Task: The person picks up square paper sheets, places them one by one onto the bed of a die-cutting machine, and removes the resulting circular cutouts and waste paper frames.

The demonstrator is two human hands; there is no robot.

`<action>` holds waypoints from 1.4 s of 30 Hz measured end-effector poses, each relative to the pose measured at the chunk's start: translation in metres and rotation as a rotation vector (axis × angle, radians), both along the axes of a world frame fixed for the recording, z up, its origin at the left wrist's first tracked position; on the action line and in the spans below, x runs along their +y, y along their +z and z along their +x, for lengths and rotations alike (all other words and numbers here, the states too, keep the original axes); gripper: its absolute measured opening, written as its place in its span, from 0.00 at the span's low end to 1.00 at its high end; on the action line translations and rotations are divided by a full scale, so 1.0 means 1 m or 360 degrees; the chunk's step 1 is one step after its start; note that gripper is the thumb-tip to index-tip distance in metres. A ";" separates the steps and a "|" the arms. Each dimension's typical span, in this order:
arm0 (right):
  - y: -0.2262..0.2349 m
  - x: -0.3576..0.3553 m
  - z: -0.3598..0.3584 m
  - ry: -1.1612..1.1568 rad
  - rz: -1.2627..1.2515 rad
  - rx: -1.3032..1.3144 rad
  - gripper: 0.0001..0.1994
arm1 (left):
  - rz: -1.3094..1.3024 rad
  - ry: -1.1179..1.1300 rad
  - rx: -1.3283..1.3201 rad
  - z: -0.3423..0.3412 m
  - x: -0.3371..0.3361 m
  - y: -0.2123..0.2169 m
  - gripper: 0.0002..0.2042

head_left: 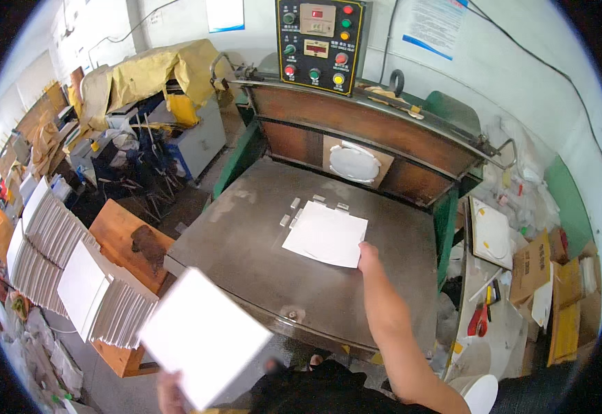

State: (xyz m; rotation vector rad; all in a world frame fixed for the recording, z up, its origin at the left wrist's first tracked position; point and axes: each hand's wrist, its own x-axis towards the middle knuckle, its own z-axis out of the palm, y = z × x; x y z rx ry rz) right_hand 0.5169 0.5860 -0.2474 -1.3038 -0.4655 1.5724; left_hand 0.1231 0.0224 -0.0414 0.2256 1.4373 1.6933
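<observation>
My left hand is closed on the lower edge of a square white card sheet, held tilted in front of the machine and slightly blurred. My right hand reaches over the grey metal bed and pinches the near right corner of a second white card sheet. That sheet lies on the bed, its near edge a little curled. Small metal stop blocks sit along its far and left sides. Above the bed's back, the raised brown plate carries a board with a white rounded shape.
Stacks of white card stand on a wooden bench at the left. A button panel tops the press. To the right, a side table holds a red-handled tool; cardboard boxes stand beyond it.
</observation>
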 end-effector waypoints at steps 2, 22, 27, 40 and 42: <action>0.001 0.010 -0.008 0.0235 -0.0137 0.0282 0.18 | -0.0206 -0.0185 -0.0311 0.045 0.026 -0.015 0.26; 0.172 -0.198 0.253 -0.0257 0.0303 0.0011 0.22 | -0.0225 -0.0707 -0.0937 0.213 0.463 -0.152 0.18; 0.178 -0.323 0.259 -0.0725 0.0107 -0.0141 0.30 | -0.0509 -0.0867 0.0200 0.222 0.428 -0.117 0.18; 0.277 -0.424 0.145 -0.0947 0.0125 -0.0407 0.28 | -0.0576 -0.1598 0.2745 0.313 0.541 -0.131 0.29; 0.289 -0.443 0.123 -0.1095 0.0061 -0.0392 0.29 | -0.0487 -0.1561 0.2823 0.312 0.536 -0.136 0.29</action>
